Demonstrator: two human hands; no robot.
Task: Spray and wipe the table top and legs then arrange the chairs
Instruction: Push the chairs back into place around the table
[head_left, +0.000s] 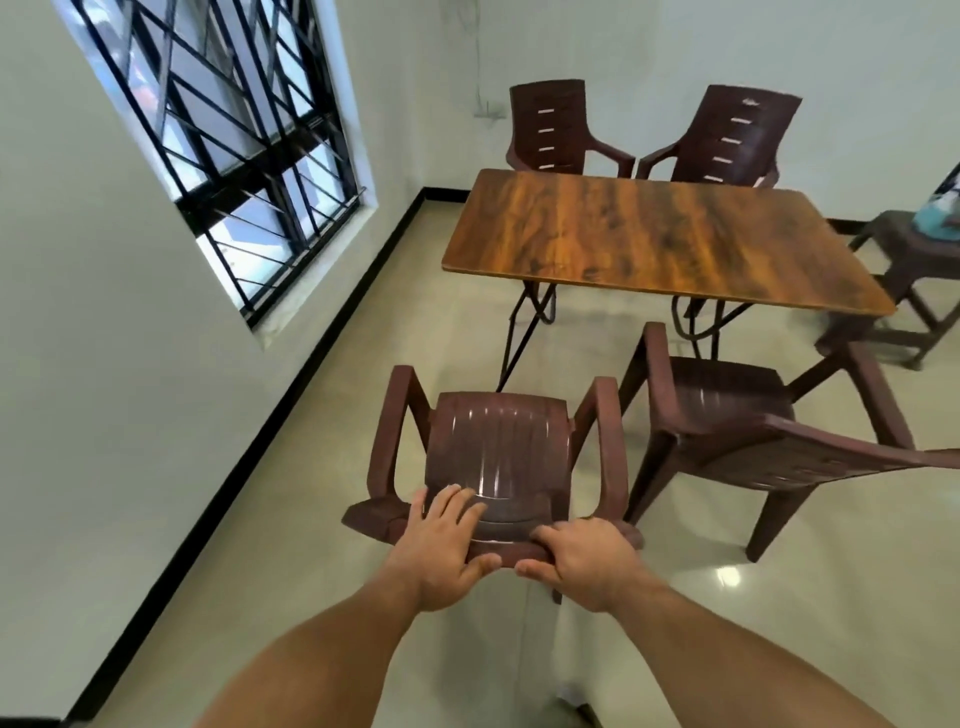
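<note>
A brown plastic armchair (498, 447) stands right in front of me, facing the wooden table (654, 234). My left hand (441, 545) grips the top edge of its backrest, fingers over the front and thumb underneath. My right hand (587, 556) grips the same edge just to the right. A second brown chair (737, 415) stands to the right, near the table's front edge. Two more brown chairs (550, 130) (737, 135) stand side by side behind the table, against the far wall. The table's black metal legs (524, 322) show under the top.
A barred window (228, 145) is in the left wall, which runs close along the near chair's left. A dark stool (914, 270) holding a light blue object stands right of the table. Pale tiled floor (779, 623) lies open to my right.
</note>
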